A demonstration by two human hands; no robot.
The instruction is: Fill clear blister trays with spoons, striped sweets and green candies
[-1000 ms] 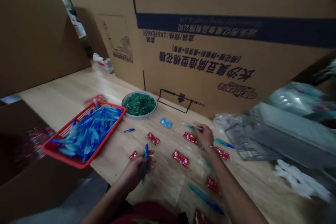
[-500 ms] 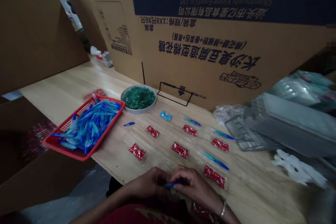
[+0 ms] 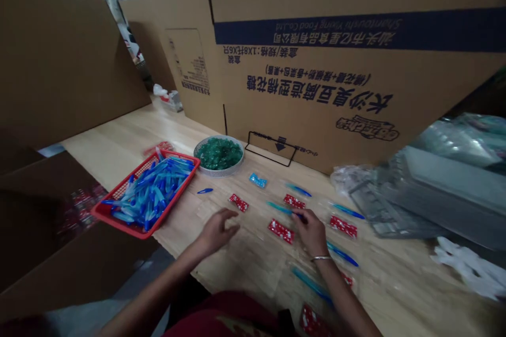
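- L hand [image 3: 216,233]: open, fingers spread, empty, over the wooden table [image 3: 118,131]. Nearest item was a red pkt [image 3: 239,202] w/ white print, just beyond the fingertips.
- R hand [image 3: 310,230]: fingers curled shut, gripping the dark end of a blue plastic stick [image 3: 281,208]. The stick pointed left, across the table, just beside a 2nd red pkt [image 3: 294,201]; thin bangle [image 3: 321,258] on the wrist.
- Left of the hands: red mesh basket [image 3: 118,226] piled w/ loose blue sticks [image 3: 152,192], one small blue piece [image 3: 204,190] lying near its corner.
- Behind: round bowl [image 3: 219,172] of green wrapped bits [image 3: 219,154] and a light-blue pkt [image 3: 258,180].
- Around R hand: more red pkts [image 3: 343,226] and blue sticks [image 3: 342,254] on clear bags, in loose rows.
- Far edge: big cardboard carton [image 3: 300,79] w/ upside-down print — grey plastic sheets [image 3: 435,195] at right, blurred.
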